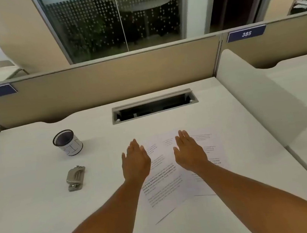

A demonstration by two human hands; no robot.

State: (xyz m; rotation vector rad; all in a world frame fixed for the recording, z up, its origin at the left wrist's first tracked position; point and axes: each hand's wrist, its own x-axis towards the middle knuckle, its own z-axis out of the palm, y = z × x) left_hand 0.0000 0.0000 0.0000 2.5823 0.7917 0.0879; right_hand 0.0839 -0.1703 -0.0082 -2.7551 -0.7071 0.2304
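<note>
Head view showed me the left hand (pixel 135 162) and right hand (pixel 189 153) flat, fingers straight, gripping nothing, on or just above the papers (pixel 164 192); I couldn't tell which. The printed sheets lay overlapped and askew mid-desk (pixel 45 216), not yet squared. The hole punch (pixel 76 178) sat untouched to the left.

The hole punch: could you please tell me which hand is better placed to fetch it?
Left, probably. The left hand, open over the papers, is nearer the hole punch; the right hand would have to reach across the left.
</note>
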